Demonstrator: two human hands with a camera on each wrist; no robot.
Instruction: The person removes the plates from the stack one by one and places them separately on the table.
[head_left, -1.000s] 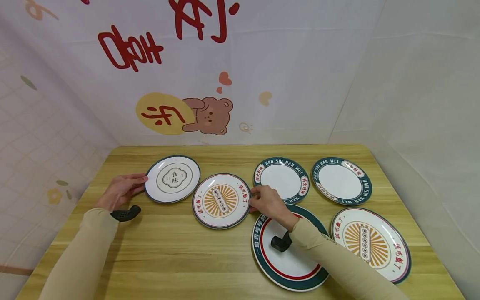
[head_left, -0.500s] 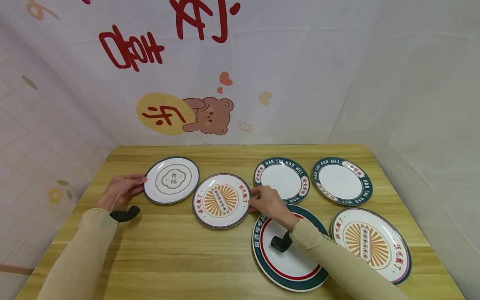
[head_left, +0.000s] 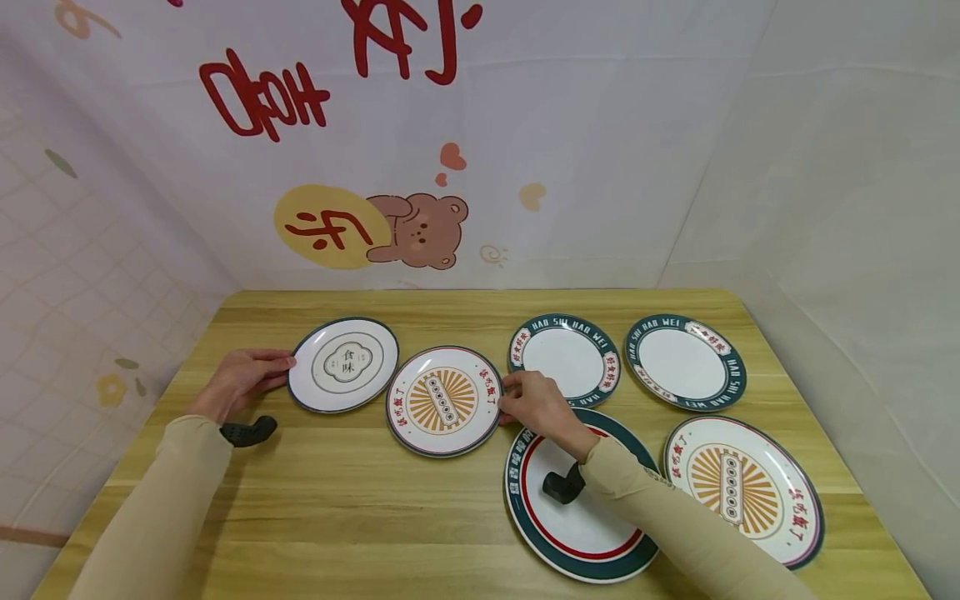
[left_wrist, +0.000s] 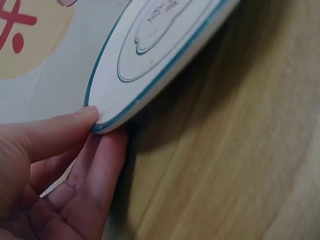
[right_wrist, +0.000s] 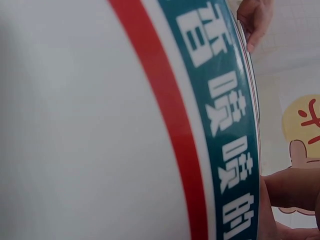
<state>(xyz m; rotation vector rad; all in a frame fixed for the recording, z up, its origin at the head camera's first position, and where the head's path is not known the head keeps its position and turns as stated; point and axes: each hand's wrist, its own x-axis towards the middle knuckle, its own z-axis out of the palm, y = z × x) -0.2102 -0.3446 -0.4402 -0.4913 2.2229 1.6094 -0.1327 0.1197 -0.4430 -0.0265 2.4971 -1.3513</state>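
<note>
A white plate with a dark blue rim and a cloud-shaped emblem (head_left: 343,365) is at the back left. My left hand (head_left: 238,382) pinches its left edge, thumb on top and fingers underneath. In the left wrist view, that plate (left_wrist: 150,65) is tilted, its near edge above the wood with shadow below. Right beside it lies a plate with an orange sunburst (head_left: 444,402). The fingers of my right hand (head_left: 543,408) grip this plate's right edge; in the right wrist view their hold is mostly hidden behind a large plate's green rim (right_wrist: 220,100).
Under my right forearm lies the large plate with green and red rings (head_left: 585,562). Two green-rimmed plates, one in the middle (head_left: 562,358) and one at right (head_left: 682,367), lie at the back. A larger sunburst plate (head_left: 750,492) is at the front right of the wooden table (head_left: 360,517).
The emblem plate has shifted slightly toward me, with my left hand still holding its edge. My right hand and the other plates stay where they were.
</note>
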